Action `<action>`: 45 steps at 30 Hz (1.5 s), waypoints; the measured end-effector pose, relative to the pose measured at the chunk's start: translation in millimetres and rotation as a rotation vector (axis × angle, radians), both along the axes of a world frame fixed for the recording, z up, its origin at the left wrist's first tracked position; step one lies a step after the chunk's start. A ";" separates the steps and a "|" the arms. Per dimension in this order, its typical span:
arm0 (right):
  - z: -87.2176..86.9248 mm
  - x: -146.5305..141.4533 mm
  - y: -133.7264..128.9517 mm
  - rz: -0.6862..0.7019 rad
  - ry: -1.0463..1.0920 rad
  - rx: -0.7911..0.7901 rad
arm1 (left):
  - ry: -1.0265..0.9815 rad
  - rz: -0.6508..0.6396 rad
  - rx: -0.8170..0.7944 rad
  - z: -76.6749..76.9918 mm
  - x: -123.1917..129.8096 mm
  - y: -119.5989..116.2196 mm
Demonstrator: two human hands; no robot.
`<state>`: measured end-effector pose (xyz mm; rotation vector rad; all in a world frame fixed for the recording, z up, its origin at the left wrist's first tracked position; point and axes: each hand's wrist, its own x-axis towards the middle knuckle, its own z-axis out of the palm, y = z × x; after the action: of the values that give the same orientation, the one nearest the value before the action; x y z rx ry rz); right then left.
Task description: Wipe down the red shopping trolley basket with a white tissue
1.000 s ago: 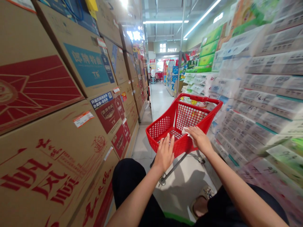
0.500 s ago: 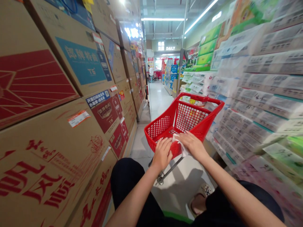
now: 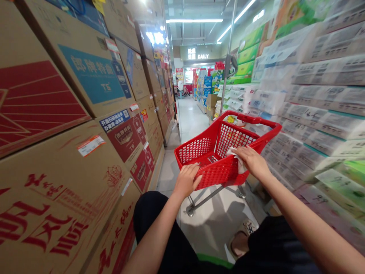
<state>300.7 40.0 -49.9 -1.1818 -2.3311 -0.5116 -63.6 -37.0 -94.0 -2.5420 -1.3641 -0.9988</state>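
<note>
Fingers of my left hand [image 3: 186, 180], at eleven o'clock from my body, curl over the near rim of the red plastic shopping cart [image 3: 219, 173], thumb against its outer side, so the hand is clamped on that rim. At one o'clock, my right hand [image 3: 252, 161] grips a crumpled white cloth [image 3: 242, 166] against the same rim, fingers bent and close together; I cannot see the thumb. One end of the cloth pokes out past my fingertips, the rest hangs outside the basket. The cart stands at twelve o'clock, between stacked cardboard cartons [image 3: 98, 167] at nine to eleven and plastic-wrapped packs [image 3: 313, 114] at one to three.
</note>
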 end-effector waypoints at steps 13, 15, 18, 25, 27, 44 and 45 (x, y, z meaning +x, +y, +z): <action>-7.2 -26.9 -27.7 -0.023 0.094 0.020 | 0.114 0.246 0.021 10.8 50.0 -1.8; -19.5 -59.3 -39.4 0.037 0.079 0.009 | 0.160 0.141 0.033 17.1 80.4 -3.2; -23.7 -73.6 -45.9 0.096 0.041 0.005 | 0.123 0.121 0.014 19.4 115.2 -2.8; 23.2 28.2 -15.7 -0.037 0.007 0.036 | 0.187 0.000 0.077 1.3 108.5 0.0; 33.9 53.0 -10.0 -0.126 0.057 0.077 | 0.191 -0.002 0.094 -1.9 100.4 -1.0; 28.2 -20.0 -65.4 0.083 -0.027 0.010 | 0.008 0.011 0.046 24.9 121.5 -2.6; 32.9 -9.3 -60.3 0.072 -0.038 0.019 | 0.006 0.000 0.040 24.4 118.6 -0.7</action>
<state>291.4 -20.3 -17.0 -1.0847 -2.3863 -0.5341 55.0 -37.8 -69.5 -2.5144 -1.3281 -1.0069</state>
